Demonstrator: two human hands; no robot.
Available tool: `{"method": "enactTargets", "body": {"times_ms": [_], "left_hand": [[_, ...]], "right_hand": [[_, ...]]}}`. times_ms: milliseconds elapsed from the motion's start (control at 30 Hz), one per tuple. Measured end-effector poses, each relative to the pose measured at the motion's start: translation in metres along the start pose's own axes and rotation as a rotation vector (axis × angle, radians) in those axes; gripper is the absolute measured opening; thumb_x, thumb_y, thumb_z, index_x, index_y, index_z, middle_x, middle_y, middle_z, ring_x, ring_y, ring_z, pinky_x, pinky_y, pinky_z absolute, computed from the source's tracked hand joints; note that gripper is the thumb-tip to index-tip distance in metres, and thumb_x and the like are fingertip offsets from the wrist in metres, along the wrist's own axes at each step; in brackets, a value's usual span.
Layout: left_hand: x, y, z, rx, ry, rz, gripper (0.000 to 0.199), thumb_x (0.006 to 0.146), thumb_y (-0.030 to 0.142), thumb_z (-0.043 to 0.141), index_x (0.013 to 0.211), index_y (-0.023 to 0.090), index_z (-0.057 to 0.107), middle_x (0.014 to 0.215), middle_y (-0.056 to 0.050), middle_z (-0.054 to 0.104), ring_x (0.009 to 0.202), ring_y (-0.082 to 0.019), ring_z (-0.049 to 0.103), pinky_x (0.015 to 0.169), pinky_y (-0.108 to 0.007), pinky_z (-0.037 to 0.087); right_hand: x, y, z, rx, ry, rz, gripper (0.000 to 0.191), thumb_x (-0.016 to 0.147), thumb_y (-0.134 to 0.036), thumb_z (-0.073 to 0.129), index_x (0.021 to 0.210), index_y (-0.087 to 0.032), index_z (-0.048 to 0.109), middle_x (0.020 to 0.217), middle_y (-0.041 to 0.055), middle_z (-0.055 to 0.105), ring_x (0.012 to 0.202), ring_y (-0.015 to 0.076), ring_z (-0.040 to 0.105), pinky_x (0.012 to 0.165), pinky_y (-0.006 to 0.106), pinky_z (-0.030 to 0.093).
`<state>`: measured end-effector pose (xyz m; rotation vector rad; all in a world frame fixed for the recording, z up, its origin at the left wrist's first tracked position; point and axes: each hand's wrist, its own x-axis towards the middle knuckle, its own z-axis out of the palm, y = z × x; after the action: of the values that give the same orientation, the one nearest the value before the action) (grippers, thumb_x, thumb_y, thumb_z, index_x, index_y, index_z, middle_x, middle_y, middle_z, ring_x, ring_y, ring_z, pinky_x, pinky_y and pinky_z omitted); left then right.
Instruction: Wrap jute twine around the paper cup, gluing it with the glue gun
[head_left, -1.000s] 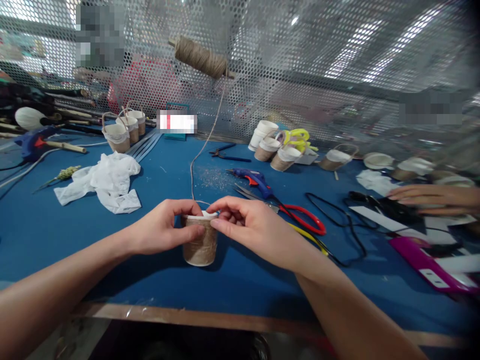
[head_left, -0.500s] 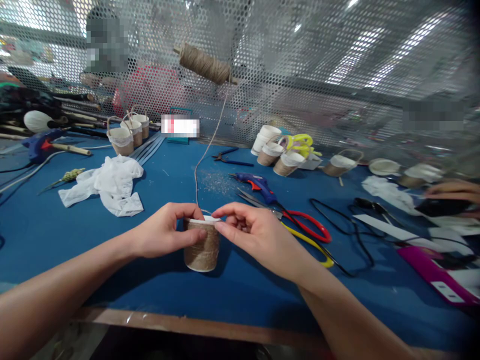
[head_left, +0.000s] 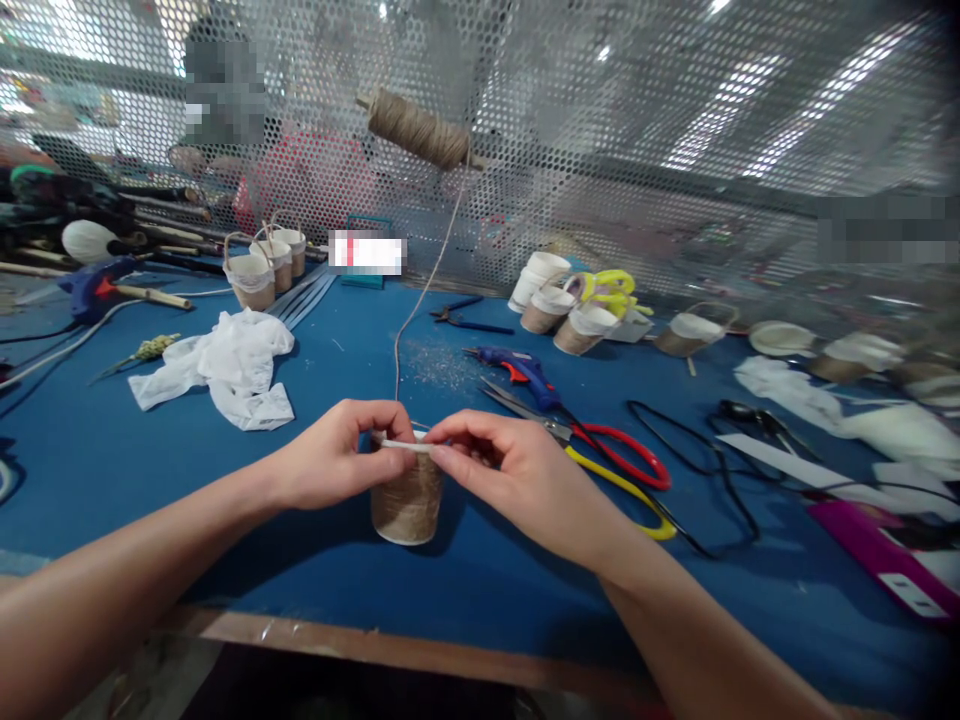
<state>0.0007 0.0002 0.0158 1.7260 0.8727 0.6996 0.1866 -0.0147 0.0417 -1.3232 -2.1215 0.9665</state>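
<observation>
In front of me on the blue table is a small paper cup (head_left: 407, 508) wrapped in brown twine, with a white rim. My left hand (head_left: 349, 455) is closed on the rim's left side, thumb outside and fingers over the edge. My right hand (head_left: 510, 460) pinches at the rim's right side; whether twine is between its fingertips is hard to see. A strand of twine (head_left: 429, 290) runs from a spool (head_left: 418, 130) on the mesh panel down to the cup, passing behind my left fingers.
Scissors (head_left: 555, 428) with red and yellow handles and a blue glue gun (head_left: 517, 372) lie right of the cup. Beyond are pliers (head_left: 472, 322) and wrapped cups (head_left: 589, 328). White fabric (head_left: 238, 365) lies left. A purple power strip (head_left: 874, 560) and cables are at right.
My left thumb has moved up from the cup's side to its rim, and my right fingertips have closed in on the rim. Another person's hand at the far right has left view.
</observation>
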Motion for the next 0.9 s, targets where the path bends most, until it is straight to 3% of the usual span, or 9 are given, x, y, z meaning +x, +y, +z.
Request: {"method": "enactTargets", "body": {"times_ms": [133, 300, 433, 533, 633, 733, 833, 900], "left_hand": [[0.0, 0.0, -0.001, -0.054, -0.005, -0.027, 0.011, 0.074, 0.023, 0.052, 0.068, 0.013, 0.051, 0.067, 0.001, 0.05, 0.065, -0.012, 0.044, 0.063, -0.025, 0.035], [0.001, -0.005, -0.001, -0.118, -0.005, -0.063, 0.013, 0.073, 0.024, 0.054, 0.066, 0.014, 0.049, 0.064, 0.003, 0.05, 0.06, -0.01, 0.042, 0.059, -0.024, 0.033], [0.001, -0.009, -0.001, -0.211, -0.006, -0.079, 0.015, 0.073, 0.026, 0.056, 0.067, 0.013, 0.052, 0.066, 0.001, 0.053, 0.063, -0.011, 0.046, 0.061, -0.025, 0.035], [0.002, -0.009, -0.001, -0.292, 0.004, -0.109, 0.013, 0.07, 0.023, 0.059, 0.065, 0.013, 0.053, 0.067, 0.002, 0.054, 0.064, -0.011, 0.048, 0.063, -0.024, 0.036], [0.003, -0.009, -0.001, -0.368, 0.043, -0.13, 0.013, 0.068, 0.023, 0.062, 0.064, 0.013, 0.054, 0.063, 0.003, 0.054, 0.062, -0.009, 0.047, 0.062, -0.023, 0.035], [0.004, -0.011, 0.0, -0.411, 0.085, -0.14, 0.014, 0.067, 0.024, 0.064, 0.063, 0.014, 0.055, 0.061, 0.004, 0.055, 0.06, -0.009, 0.047, 0.062, -0.022, 0.036], [0.004, -0.012, 0.0, -0.374, 0.101, -0.131, 0.014, 0.068, 0.025, 0.063, 0.063, 0.015, 0.055, 0.063, 0.003, 0.057, 0.062, -0.01, 0.048, 0.063, -0.023, 0.037], [0.003, -0.012, 0.001, -0.314, 0.103, -0.115, 0.015, 0.07, 0.026, 0.062, 0.064, 0.015, 0.054, 0.065, 0.002, 0.057, 0.065, -0.011, 0.05, 0.065, -0.024, 0.037]], "right_hand": [[0.001, 0.0, -0.003, -0.051, 0.058, -0.066, 0.015, 0.082, -0.024, 0.054, 0.09, -0.016, 0.064, 0.077, 0.0021, 0.064, 0.065, 0.0119, 0.055, 0.059, 0.024, 0.046], [0.015, -0.005, -0.019, -0.029, 0.183, -0.172, 0.017, 0.085, -0.023, 0.051, 0.094, -0.014, 0.062, 0.093, 0.0058, 0.067, 0.084, 0.0138, 0.061, 0.076, 0.026, 0.049], [0.042, -0.011, -0.023, -0.022, 0.117, -0.255, 0.02, 0.088, -0.024, 0.046, 0.1, -0.015, 0.06, 0.098, 0.0052, 0.066, 0.089, 0.013, 0.063, 0.08, 0.025, 0.049], [0.062, -0.001, -0.025, -0.187, 0.082, -0.079, 0.022, 0.089, -0.019, 0.044, 0.102, -0.016, 0.06, 0.096, 0.0046, 0.067, 0.082, 0.0125, 0.065, 0.074, 0.025, 0.051], [0.071, 0.025, -0.043, -0.336, 0.203, 0.098, 0.024, 0.09, -0.017, 0.043, 0.107, -0.014, 0.059, 0.1, 0.0089, 0.065, 0.085, 0.0154, 0.063, 0.074, 0.029, 0.05], [0.068, 0.054, -0.071, -0.48, 0.288, 0.307, 0.023, 0.089, -0.026, 0.049, 0.108, -0.016, 0.057, 0.108, 0.008, 0.06, 0.092, 0.0179, 0.06, 0.078, 0.038, 0.049], [0.061, 0.08, -0.09, -0.555, 0.255, 0.492, 0.026, 0.088, -0.03, 0.051, 0.11, -0.018, 0.056, 0.114, 0.0074, 0.057, 0.094, 0.0188, 0.058, 0.08, 0.039, 0.049], [0.061, 0.093, -0.09, -0.557, 0.227, 0.581, 0.026, 0.089, -0.03, 0.051, 0.112, -0.018, 0.055, 0.115, 0.0076, 0.056, 0.095, 0.0189, 0.058, 0.08, 0.039, 0.049]]}}
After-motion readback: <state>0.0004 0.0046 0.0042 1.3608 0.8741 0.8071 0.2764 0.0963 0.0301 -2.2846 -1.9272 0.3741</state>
